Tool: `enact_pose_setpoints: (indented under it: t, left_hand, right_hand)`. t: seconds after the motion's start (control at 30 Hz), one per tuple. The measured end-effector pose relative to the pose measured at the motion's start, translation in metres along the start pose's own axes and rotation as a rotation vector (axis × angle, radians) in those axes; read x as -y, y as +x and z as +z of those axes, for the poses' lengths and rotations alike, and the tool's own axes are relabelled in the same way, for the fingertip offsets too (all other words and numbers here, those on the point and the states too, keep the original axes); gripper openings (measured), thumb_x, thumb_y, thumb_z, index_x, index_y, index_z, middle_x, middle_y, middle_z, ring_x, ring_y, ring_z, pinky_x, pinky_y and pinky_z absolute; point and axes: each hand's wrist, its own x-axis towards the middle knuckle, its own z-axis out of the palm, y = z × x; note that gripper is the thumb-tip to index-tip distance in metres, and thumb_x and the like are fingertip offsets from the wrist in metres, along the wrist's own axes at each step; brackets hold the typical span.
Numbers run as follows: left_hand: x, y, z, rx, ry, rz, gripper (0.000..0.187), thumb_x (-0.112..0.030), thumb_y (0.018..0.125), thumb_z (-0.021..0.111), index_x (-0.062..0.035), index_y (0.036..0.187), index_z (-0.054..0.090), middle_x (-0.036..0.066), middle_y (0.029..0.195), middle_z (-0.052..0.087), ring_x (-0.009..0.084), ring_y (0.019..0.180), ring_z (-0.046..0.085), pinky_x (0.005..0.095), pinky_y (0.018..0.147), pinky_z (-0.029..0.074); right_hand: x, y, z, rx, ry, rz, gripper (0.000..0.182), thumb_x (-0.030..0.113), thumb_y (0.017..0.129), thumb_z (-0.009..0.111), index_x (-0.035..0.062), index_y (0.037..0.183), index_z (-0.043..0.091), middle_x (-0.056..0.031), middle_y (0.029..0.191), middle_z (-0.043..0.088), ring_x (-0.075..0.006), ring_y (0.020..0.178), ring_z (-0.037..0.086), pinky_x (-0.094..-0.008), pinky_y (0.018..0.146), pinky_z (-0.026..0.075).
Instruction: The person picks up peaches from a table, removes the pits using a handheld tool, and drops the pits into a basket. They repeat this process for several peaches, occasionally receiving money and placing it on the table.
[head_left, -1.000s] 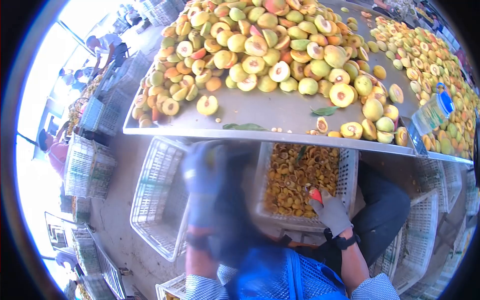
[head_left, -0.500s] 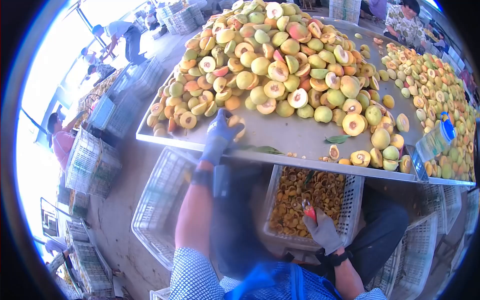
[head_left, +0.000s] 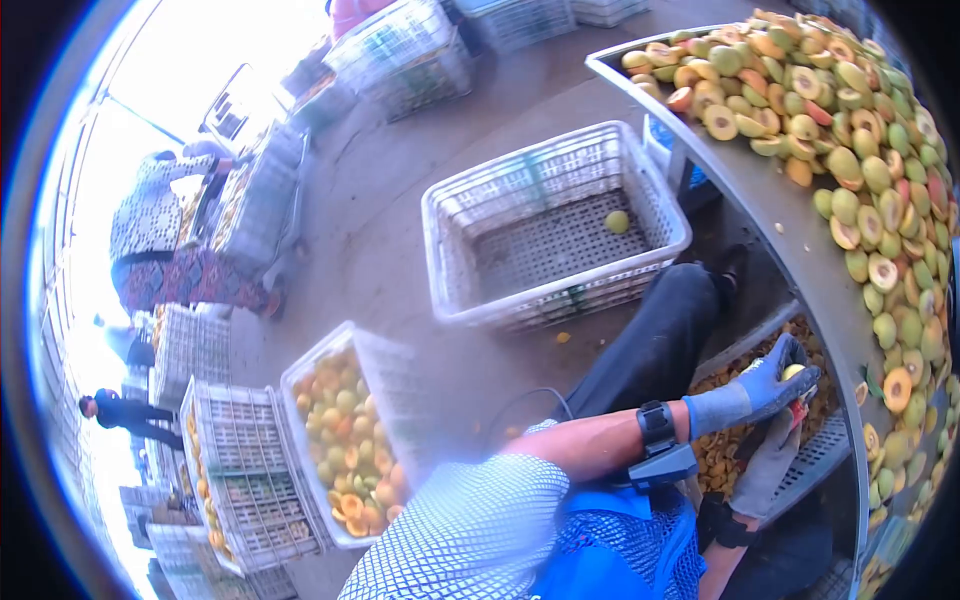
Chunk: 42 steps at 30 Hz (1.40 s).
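Note:
My left hand (head_left: pixel 768 388), in a blue-grey glove, is closed around a pale yellow-green peach half (head_left: pixel 793 371), mostly hidden by the fingers. Just below it, my right hand (head_left: pixel 768 462) in a grey glove grips a small red-handled tool (head_left: pixel 798 411); its working end is hidden near the fruit. Both hands are close together above a crate (head_left: pixel 818 460) of brownish pits and scraps (head_left: pixel 716 440), beside the metal table edge. On the table (head_left: pixel 765 195) lies a heap of halved peaches (head_left: pixel 885 170).
A white crate (head_left: pixel 555 290) with one green fruit (head_left: pixel 617 221) stands on the floor. Another crate (head_left: pixel 300 400) holds peaches. Stacked crates (head_left: pixel 400 60) line the back and left. A person (head_left: pixel 130 415) stands far left; another bends over crates.
My view has swung left, so the table now lies at the right. My left hand has come off the table with the peach half and met my right hand over the pit crate.

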Motion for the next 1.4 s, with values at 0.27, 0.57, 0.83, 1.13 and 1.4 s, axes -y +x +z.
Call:
enact_pose_setpoints:
  t: [0.27,0.57,0.83,1.13,1.4]
  left_hand:
    - [0.015,0.000,-0.028,-0.071,-0.434,-0.129,0.033,-0.029,0.098,0.046,-0.0103,0.125,0.050,0.008,0.095,0.061,0.0173,0.085,0.060,0.0296,0.078,0.050]
    - [0.010,0.000,-0.027,0.043,0.078,0.186,0.020,-0.021,0.099,0.046,-0.0064,0.111,0.053,0.003,0.101,0.055,0.0124,0.094,0.054,0.0263,0.083,0.047]
    - [0.013,0.001,-0.014,-0.011,-0.161,-0.108,0.026,-0.034,0.098,0.046,-0.0084,0.104,0.050,0.006,0.097,0.057,0.0125,0.089,0.059,0.0281,0.075,0.051]
    - [0.046,0.008,-0.017,-0.117,0.096,-0.201,0.036,-0.037,0.101,0.039,-0.0045,0.110,0.052,0.006,0.102,0.056,0.0121,0.096,0.056,0.0255,0.083,0.046]
    - [0.013,0.000,-0.018,0.218,0.064,-0.354,0.037,-0.034,0.102,0.038,-0.0030,0.113,0.055,0.006,0.101,0.058,0.0107,0.093,0.052,0.0260,0.083,0.043]
  right_hand:
    - [0.000,-0.001,0.002,0.036,-0.357,-0.287,0.034,0.027,0.097,0.047,-0.0035,0.109,0.055,-0.0238,0.092,0.062,-0.0352,0.084,0.060,-0.0412,0.075,0.045]
    - [0.000,-0.008,0.003,-0.095,-0.273,-0.294,0.027,0.024,0.092,0.056,-0.0011,0.100,0.054,-0.0196,0.075,0.059,-0.0328,0.069,0.060,-0.0388,0.062,0.045]
    - [-0.013,-0.004,0.002,-0.072,-0.357,-0.206,0.030,0.025,0.091,0.057,-0.0015,0.104,0.053,-0.0235,0.076,0.060,-0.0383,0.073,0.062,-0.0409,0.063,0.047]
    - [0.003,0.009,-0.015,-0.320,-0.286,-0.282,0.030,0.024,0.088,0.063,0.0016,0.106,0.055,-0.0196,0.079,0.062,-0.0377,0.075,0.063,-0.0400,0.066,0.049]
    - [-0.028,0.025,-0.025,-0.051,0.033,-0.101,0.036,0.028,0.085,0.068,0.0041,0.110,0.059,-0.0161,0.091,0.066,-0.0272,0.082,0.065,-0.0339,0.076,0.051]
